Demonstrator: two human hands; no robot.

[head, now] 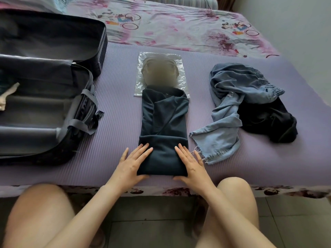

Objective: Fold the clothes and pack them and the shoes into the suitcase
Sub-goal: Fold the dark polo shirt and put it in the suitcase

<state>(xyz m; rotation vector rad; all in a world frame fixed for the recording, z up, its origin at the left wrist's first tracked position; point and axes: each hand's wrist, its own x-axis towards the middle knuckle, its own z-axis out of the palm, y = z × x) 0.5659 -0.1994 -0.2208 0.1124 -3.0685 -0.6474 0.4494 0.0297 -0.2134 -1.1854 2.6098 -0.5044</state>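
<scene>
A dark navy garment (163, 126) lies folded into a long narrow strip on the purple mat (114, 97), its near end folded over. My left hand (133, 162) rests flat on the left side of that near fold, fingers straight. My right hand (190, 162) lies flat on its right side. Behind the garment, a clear plastic bag (180, 59) holds a blurred pair of shoes. An open dark suitcase (41, 111) sits at the left. Crumpled light blue jeans (227, 108) and a black garment (272, 122) lie at the right.
The mat covers the near part of a bed with a pink patterned sheet (179, 25). A pale cloth item (7, 97) lies inside the suitcase at its left edge. My bare knees and a tiled floor (146, 233) fill the bottom of the view.
</scene>
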